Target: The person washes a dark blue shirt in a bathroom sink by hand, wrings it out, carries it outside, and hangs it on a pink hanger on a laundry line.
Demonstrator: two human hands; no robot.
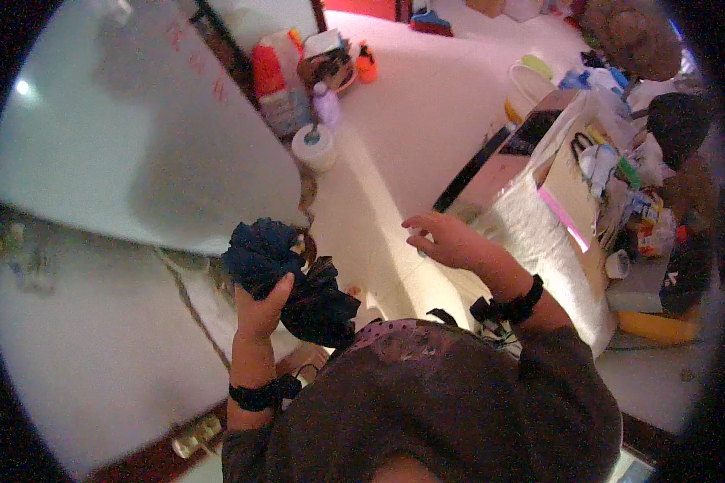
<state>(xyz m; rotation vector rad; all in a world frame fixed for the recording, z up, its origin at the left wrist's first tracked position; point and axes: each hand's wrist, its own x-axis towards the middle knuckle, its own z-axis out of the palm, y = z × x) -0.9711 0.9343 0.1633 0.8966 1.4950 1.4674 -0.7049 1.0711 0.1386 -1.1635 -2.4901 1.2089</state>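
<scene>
Bunched dark cloth [272, 259] is gripped in my left hand [263, 305], whose thumb lies across its lower edge. Part of that dark material hangs towards my waist, over the front of my clothing. My right hand [438, 238] is raised above the pale floor [368, 193], fingers slightly bent and apart, with a small pale spot below the fingertips that is too blurred to name. Both wrists wear black bands. Just right of my right hand stands a table or box with a white fluffy cover [538, 241].
A large pale panel [217, 169] fills the left. Beyond it stand a white roll or tub [313, 147], a lilac bottle [325, 105] and an orange bottle [366, 65]. Cardboard [571, 175], plastic bags and a tape roll [617, 264] crowd the right. A broom head [431, 23] is at the top.
</scene>
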